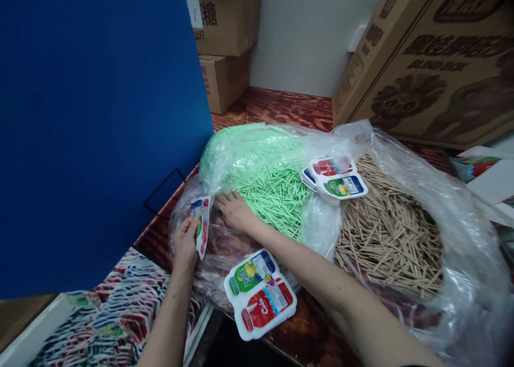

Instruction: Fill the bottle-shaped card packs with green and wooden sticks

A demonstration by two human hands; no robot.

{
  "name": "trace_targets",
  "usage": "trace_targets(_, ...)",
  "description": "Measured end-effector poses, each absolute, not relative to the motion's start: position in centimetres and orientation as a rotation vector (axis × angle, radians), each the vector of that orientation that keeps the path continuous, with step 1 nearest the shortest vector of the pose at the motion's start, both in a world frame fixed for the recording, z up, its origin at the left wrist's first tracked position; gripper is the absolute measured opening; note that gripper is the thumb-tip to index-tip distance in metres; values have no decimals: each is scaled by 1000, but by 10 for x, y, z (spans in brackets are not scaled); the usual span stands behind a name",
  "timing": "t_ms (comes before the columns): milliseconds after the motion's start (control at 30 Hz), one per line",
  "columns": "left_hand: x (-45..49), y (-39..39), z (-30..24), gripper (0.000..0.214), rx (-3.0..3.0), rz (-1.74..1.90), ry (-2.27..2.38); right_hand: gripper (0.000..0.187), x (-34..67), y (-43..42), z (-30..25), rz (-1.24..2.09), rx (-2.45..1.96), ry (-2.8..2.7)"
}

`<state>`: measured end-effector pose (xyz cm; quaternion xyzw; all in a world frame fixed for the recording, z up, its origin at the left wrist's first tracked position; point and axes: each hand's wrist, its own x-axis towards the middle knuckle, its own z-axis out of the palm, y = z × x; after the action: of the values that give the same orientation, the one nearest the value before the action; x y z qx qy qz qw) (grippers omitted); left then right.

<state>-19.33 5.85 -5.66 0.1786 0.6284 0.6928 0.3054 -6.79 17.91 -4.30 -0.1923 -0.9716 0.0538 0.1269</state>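
Note:
My left hand (187, 242) pinches a small bottle-shaped packet (204, 222) printed with green and red drink pictures, held upright at the left edge of a clear plastic bag. Beside it, my right hand (235, 211) lies with fingers stretched out on the bag's plastic, at the left edge of a heap of light green sticks (277, 196). Below my right forearm rests a stack of the same packets (263, 295), showing a lemon drink and a cola. More packets (337, 178) lie on the plastic between the green sticks and a heap of brown sticks (389, 228).
A large blue panel (92, 115) rises at the left. Below it, a white box (36, 329) holds many packets packed in rows. Cardboard boxes (228, 81) stand at the back, and a big printed carton (433, 62) at the right. The bags lie on a wood-patterned table (281, 106).

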Motion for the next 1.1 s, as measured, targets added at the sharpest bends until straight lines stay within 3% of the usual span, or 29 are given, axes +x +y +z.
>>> trace_targets(633, -198, 53, -72, 36, 502, 1787, 1651, 37, 26, 182, -33, 31, -381, -2922)
trace_targets(800, -202, 50, -65, 34, 548, 1731, 1692, 25, 53, 140, -12, 110, -759, -2736)
trace_targets(967, -189, 39, -33, 17, 960, 1770, 1962, 18, 85, 99, -13, 285, -1148, -2710)
trace_targets(1100, -150, 29, -14, 17, 1450, 1389, 1700, 14, 84, 95, -26, 329, -1271, -2689)
